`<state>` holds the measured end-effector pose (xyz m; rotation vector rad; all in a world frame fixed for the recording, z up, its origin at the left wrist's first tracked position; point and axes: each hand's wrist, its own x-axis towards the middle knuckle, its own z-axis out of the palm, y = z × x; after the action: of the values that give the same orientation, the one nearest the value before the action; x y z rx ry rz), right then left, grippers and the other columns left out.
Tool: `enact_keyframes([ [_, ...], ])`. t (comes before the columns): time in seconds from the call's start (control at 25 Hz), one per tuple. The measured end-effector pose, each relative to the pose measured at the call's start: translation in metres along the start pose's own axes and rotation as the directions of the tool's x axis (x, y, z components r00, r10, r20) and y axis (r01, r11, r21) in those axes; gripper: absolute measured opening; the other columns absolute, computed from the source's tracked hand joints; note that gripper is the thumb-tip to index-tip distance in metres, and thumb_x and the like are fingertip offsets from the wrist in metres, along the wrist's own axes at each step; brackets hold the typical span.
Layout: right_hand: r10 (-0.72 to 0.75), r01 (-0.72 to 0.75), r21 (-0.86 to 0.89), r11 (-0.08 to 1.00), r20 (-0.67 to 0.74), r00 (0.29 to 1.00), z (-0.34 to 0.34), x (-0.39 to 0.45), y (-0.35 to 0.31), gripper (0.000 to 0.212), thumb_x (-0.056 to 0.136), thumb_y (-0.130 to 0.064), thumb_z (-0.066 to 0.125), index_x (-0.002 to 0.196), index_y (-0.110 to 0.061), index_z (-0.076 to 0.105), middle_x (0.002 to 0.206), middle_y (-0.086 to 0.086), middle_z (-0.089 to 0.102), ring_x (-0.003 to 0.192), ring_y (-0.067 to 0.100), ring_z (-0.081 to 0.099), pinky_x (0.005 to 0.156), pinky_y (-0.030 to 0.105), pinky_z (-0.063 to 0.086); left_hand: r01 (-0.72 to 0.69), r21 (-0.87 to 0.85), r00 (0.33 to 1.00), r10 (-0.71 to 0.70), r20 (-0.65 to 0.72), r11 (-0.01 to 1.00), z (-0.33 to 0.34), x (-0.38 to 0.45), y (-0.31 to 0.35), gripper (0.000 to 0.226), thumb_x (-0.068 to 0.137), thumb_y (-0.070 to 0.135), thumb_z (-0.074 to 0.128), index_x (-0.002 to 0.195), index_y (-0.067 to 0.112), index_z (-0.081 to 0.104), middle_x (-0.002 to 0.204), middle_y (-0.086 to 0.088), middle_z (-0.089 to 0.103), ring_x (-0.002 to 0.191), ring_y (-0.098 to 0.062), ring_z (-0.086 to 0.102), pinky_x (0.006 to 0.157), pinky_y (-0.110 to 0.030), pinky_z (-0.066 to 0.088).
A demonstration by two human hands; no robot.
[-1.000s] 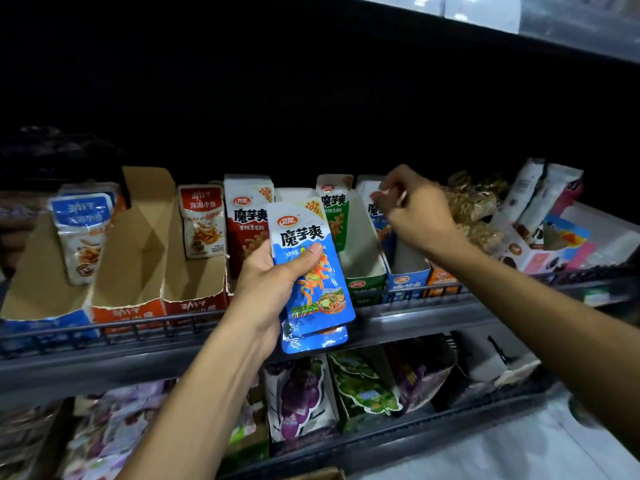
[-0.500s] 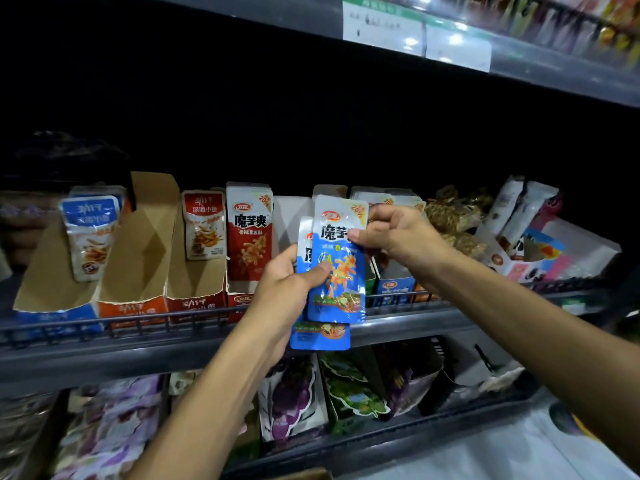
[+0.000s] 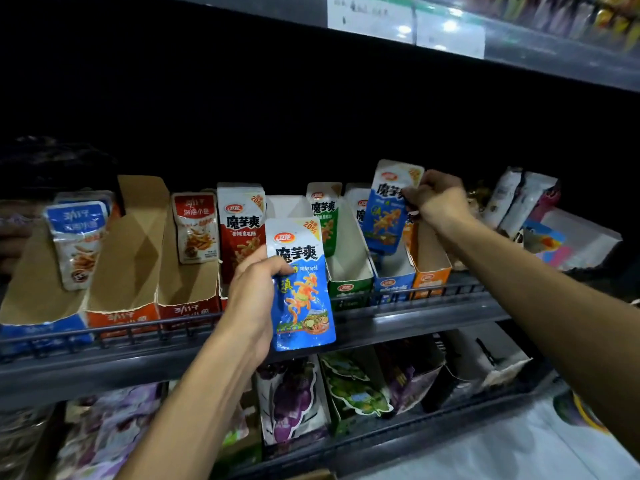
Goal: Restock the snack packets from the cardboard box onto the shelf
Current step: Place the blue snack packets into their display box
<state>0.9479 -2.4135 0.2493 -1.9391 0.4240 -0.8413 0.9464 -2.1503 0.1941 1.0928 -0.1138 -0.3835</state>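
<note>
Two blue packets: right hand lowers one into blue tray.

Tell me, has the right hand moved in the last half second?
Yes. The right hand carried a blue packet rightward, away from the left hand, to above the blue display box.

Shop aisle, snack section.
Tiered shelf with wire rail, snack packets in display cartons, price labels above.
</note>
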Motion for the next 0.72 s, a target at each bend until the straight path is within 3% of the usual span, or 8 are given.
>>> enact_keyframes([
  [0.08,-0.006,0.009,-0.068,0.998,0.036,0.999,0.014,0.004,0.01,0.013,0.092,0.0,0.057,0.104,0.003,0.06,0.106,0.019,0.062,0.1,0.029,0.061,0.073,0.028,0.055,-0.015,0.017,1.0,0.015,-0.021,1.0,0.001,0.001,-0.002,0.03,0.087,-0.008,0.044,0.098,0.009,0.066,0.093,-0.012,0.07,0.083,-0.028,0.062,0.075,-0.041,0.057],
  [0.12,-0.013,0.019,-0.101,0.995,0.058,0.998,0.02,0.008,0.016,0.004,0.091,0.003,0.058,0.094,0.004,0.06,0.098,0.022,0.061,0.1,0.035,0.062,0.077,0.038,0.054,-0.024,0.03,0.999,0.025,-0.03,0.999,0.002,0.001,-0.002,0.03,0.087,-0.008,0.045,0.095,0.01,0.067,0.091,-0.011,0.07,0.084,-0.028,0.063,0.081,-0.045,0.055],
  [0.2,0.004,0.002,-0.172,0.985,0.038,0.999,0.025,0.013,0.021,0.019,0.088,0.004,0.062,0.075,-0.007,0.053,0.087,0.019,0.058,0.093,0.038,0.063,0.079,0.05,0.054,-0.029,0.056,0.999,0.031,-0.038,0.998,0.002,0.0,-0.001,0.029,0.088,-0.008,0.046,0.093,0.011,0.067,0.087,-0.007,0.073,0.081,-0.025,0.064,0.083,-0.045,0.055],
  [0.36,0.007,-0.005,-0.119,0.993,0.013,1.0,0.026,0.01,0.024,0.028,0.084,0.004,0.066,0.109,-0.001,0.054,0.102,0.009,0.054,0.097,0.029,0.059,0.083,0.049,0.054,-0.051,0.072,0.999,0.051,0.006,0.996,0.002,0.001,-0.001,0.03,0.091,-0.008,0.048,0.098,0.013,0.068,0.087,-0.003,0.077,0.076,-0.019,0.069,0.08,-0.041,0.057],
  [0.48,-0.157,0.15,-0.163,0.975,-0.033,0.987,0.017,-0.017,0.006,0.024,0.088,-0.01,0.067,0.109,-0.01,0.056,0.103,0.005,0.058,0.093,0.023,0.061,0.073,0.041,0.054,-0.094,0.111,0.994,0.087,0.064,0.989,0.005,0.0,-0.001,0.033,0.091,-0.008,0.051,0.098,0.018,0.07,0.089,-0.003,0.078,0.073,-0.017,0.071,0.076,-0.036,0.057],
  [0.56,-0.138,0.138,0.015,0.99,0.224,0.965,0.012,-0.048,-0.016,0.021,0.091,-0.017,0.063,0.111,-0.013,0.056,0.099,0.007,0.064,0.075,0.015,0.064,0.056,0.027,0.049,-0.115,0.121,0.984,0.097,0.148,0.986,0.009,-0.001,-0.005,0.035,0.092,-0.008,0.054,0.1,0.021,0.07,0.095,-0.004,0.077,0.079,-0.018,0.072,0.078,-0.038,0.057],
  [0.64,-0.069,0.035,0.071,0.997,0.554,0.83,0.011,-0.078,-0.037,0.026,0.091,-0.014,0.063,0.116,-0.015,0.058,0.097,0.005,0.069,0.064,0.006,0.062,0.051,0.016,0.045,-0.155,0.145,0.966,0.12,0.227,0.977,0.013,-0.003,-0.009,0.035,0.091,-0.007,0.059,0.102,0.024,0.071,0.1,-0.002,0.077,0.086,-0.016,0.072,0.077,-0.036,0.059],
  [0.72,-0.031,0.001,0.045,0.999,0.663,0.748,0.009,-0.088,-0.045,0.021,0.09,-0.007,0.063,0.109,-0.015,0.063,0.089,0.005,0.072,0.056,0.008,0.057,0.046,0.018,0.042,-0.226,0.162,0.946,0.176,0.272,0.961,0.018,-0.005,-0.015,0.034,0.09,-0.003,0.064,0.101,0.027,0.072,0.1,0.002,0.077,0.091,-0.014,0.072,0.079,-0.035,0.058],
])
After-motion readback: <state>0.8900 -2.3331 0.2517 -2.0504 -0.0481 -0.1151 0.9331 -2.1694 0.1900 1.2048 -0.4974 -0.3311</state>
